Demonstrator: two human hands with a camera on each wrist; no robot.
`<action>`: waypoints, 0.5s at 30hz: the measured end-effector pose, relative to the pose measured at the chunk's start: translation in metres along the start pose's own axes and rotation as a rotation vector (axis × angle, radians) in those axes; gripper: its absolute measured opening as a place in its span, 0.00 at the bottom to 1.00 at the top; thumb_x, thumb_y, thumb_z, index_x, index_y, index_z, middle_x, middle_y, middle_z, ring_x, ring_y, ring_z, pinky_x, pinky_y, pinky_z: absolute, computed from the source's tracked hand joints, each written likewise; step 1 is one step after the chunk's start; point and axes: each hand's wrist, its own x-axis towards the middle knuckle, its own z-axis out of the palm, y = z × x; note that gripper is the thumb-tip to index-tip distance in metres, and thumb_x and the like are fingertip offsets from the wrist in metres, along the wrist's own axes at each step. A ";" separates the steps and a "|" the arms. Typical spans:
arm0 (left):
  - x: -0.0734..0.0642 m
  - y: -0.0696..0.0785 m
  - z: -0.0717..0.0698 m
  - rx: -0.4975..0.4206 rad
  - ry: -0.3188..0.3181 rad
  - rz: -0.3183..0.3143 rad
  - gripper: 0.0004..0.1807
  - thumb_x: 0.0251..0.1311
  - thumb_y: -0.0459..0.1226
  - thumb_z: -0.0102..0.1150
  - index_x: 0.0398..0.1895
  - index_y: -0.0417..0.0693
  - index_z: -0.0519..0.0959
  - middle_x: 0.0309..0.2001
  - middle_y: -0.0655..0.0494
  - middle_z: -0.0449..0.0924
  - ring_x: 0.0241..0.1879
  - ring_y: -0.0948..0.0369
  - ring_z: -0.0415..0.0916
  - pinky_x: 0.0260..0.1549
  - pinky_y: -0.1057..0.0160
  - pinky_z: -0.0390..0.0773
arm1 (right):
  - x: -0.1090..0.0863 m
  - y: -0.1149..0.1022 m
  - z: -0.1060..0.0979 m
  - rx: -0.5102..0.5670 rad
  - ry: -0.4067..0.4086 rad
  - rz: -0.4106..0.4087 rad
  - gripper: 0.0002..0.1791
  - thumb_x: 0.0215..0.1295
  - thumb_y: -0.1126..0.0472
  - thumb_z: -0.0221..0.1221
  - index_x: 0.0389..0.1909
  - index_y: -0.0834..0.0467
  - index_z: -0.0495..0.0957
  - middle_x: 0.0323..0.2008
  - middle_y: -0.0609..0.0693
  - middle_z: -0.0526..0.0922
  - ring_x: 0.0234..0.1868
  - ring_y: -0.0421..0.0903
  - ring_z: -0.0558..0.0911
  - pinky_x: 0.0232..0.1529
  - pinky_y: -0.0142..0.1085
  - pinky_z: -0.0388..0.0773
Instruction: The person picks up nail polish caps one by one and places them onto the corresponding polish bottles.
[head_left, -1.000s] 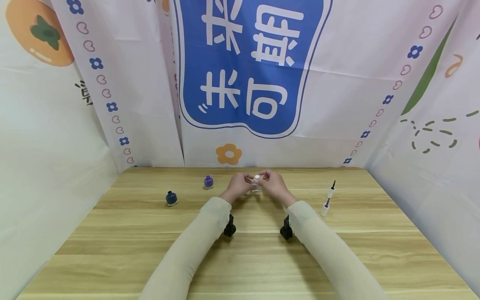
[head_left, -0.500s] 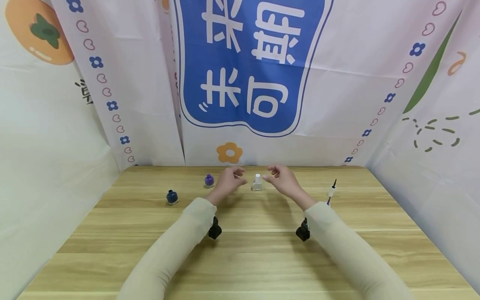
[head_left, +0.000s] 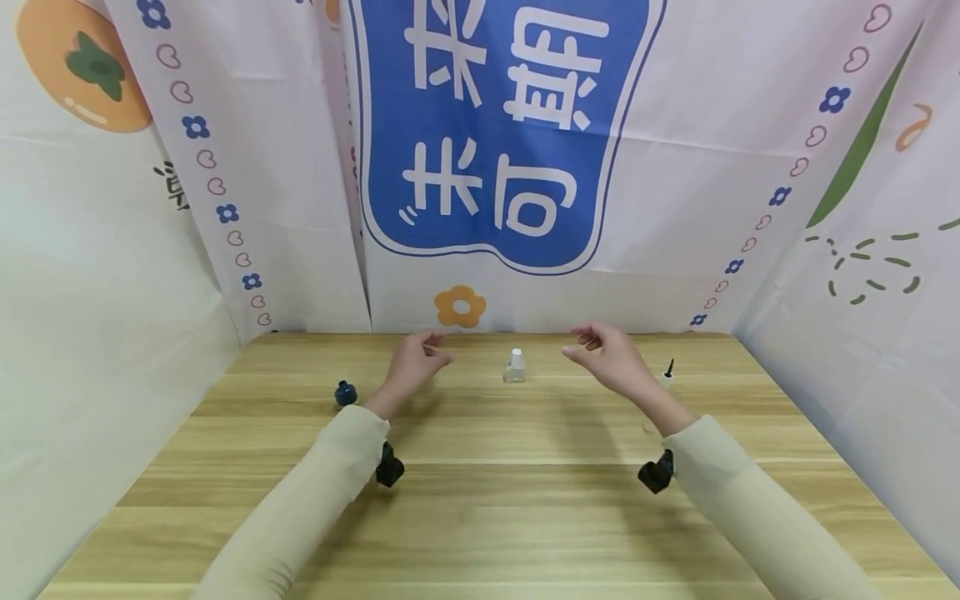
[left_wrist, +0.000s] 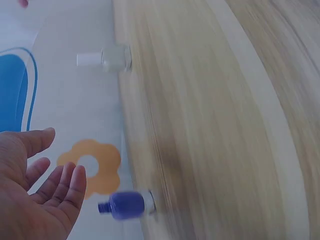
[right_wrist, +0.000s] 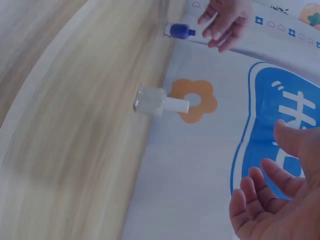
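Observation:
A clear nail polish bottle [head_left: 515, 369] with a white cap stands upright at the back middle of the table, touched by neither hand. To its left my left hand [head_left: 417, 362] hovers with loosely bent fingers and nothing in them. That hand hides the purple nail polish bottle [left_wrist: 127, 205], which has no white cap and shows beside the fingers in the left wrist view. My right hand [head_left: 611, 360], also holding nothing, hangs in the air right of the clear bottle [right_wrist: 150, 101]. A dark blue bottle [head_left: 345, 393] without a cap is partly behind my left wrist.
Near my right wrist a white cap with an upturned brush [head_left: 668, 373] stands on the wooden table [head_left: 480, 517]; my right arm covers most of another. A printed white cloth [head_left: 300, 275] hangs along the table's back edge and sides.
Both hands have let go of the clear bottle and drawn apart, the left one leftward in front of the purple bottle, the right one rightward. The clear bottle stays standing.

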 end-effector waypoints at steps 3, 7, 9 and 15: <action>-0.002 -0.005 -0.008 -0.005 0.008 -0.021 0.23 0.60 0.35 0.66 0.57 0.39 0.76 0.54 0.43 0.77 0.47 0.50 0.78 0.42 0.55 0.82 | -0.007 0.004 -0.011 -0.015 0.003 -0.005 0.24 0.66 0.53 0.62 0.57 0.64 0.75 0.48 0.59 0.78 0.49 0.54 0.76 0.48 0.48 0.76; -0.005 -0.009 -0.017 0.000 0.014 -0.048 0.25 0.60 0.36 0.67 0.59 0.38 0.74 0.55 0.43 0.76 0.48 0.50 0.77 0.43 0.56 0.82 | -0.016 0.010 -0.024 -0.032 0.014 0.001 0.25 0.67 0.52 0.61 0.58 0.63 0.74 0.49 0.59 0.77 0.50 0.54 0.75 0.49 0.49 0.76; -0.006 -0.010 -0.019 0.015 0.019 -0.063 0.26 0.60 0.37 0.66 0.60 0.38 0.74 0.55 0.42 0.75 0.48 0.50 0.77 0.44 0.55 0.81 | -0.021 0.013 -0.030 -0.039 0.024 0.009 0.25 0.67 0.51 0.61 0.58 0.63 0.74 0.49 0.59 0.77 0.51 0.54 0.75 0.49 0.49 0.75; -0.004 -0.017 -0.023 0.054 0.031 -0.121 0.28 0.60 0.35 0.65 0.64 0.39 0.70 0.60 0.39 0.70 0.50 0.48 0.76 0.49 0.51 0.78 | -0.035 0.023 -0.046 -0.072 0.056 0.017 0.26 0.67 0.50 0.61 0.57 0.65 0.73 0.48 0.59 0.77 0.51 0.56 0.75 0.49 0.51 0.75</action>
